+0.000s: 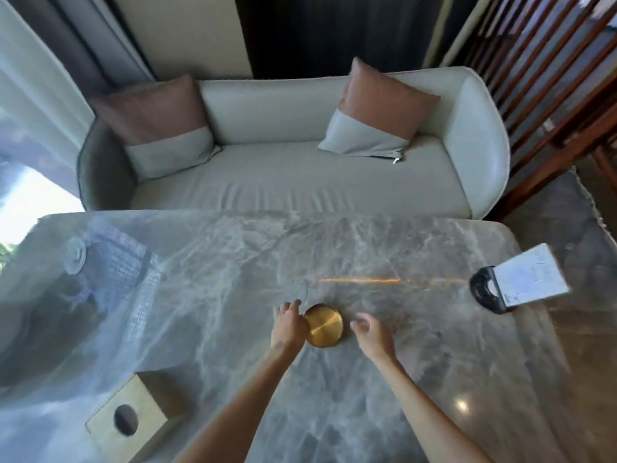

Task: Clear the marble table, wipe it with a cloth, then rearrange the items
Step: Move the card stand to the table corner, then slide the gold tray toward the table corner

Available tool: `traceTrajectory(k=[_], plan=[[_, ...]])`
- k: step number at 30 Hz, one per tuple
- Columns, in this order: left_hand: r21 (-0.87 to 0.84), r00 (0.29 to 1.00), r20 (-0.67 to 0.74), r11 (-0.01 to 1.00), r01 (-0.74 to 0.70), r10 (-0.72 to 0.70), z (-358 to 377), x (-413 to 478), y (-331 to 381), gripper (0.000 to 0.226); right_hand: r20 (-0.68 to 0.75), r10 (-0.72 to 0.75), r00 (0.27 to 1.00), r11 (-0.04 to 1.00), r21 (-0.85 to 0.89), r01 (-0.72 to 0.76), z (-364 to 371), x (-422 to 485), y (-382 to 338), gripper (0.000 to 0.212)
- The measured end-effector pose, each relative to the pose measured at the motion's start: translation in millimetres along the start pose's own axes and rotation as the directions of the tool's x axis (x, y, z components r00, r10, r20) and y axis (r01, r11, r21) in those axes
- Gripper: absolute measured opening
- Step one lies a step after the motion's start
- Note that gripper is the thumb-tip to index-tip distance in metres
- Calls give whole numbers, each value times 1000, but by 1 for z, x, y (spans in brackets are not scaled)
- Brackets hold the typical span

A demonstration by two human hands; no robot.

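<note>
A round gold metal dish [324, 325] lies near the middle of the grey marble table [384, 379]. My left hand [288, 324] rests against the dish's left rim, fingers spread on the marble. To the right of the dish, a small gap away, my right hand [372, 334] hovers with its fingers loosely curled and nothing in it. A beige square tissue box [133, 416] with a round hole in its top stands at the front left. At the right edge a sign card in a black holder [521, 279] stands tilted. No cloth is in view.
A pale sofa [293, 182] with two brown-and-grey cushions runs along the table's far side. A wooden slatted screen [551, 78] stands at the back right. Bright window reflections cover the table's left part, where a small clear round object [76, 256] shows faintly.
</note>
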State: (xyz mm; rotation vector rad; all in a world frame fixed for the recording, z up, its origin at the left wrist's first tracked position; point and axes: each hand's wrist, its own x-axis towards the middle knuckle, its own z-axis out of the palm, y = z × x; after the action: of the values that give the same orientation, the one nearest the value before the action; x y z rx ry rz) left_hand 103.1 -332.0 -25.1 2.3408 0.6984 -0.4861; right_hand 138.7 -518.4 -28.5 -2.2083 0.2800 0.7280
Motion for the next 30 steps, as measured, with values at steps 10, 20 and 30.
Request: traceTrajectory(k=[10,20,30], plan=[[-135,999,54,991,12,-4,16,-4,-13,39,-33,73,997,953,298,-60,50,-9,1,31],[-181,998,56,983,-25,36,58,-19,58,36,-105,152,983,923,371,-103,-21,-8,46,37],[-248,972,166,961,-125,169,168,-63,202,33,-264,309,914,856,497,-146,-158,-17,164,36]])
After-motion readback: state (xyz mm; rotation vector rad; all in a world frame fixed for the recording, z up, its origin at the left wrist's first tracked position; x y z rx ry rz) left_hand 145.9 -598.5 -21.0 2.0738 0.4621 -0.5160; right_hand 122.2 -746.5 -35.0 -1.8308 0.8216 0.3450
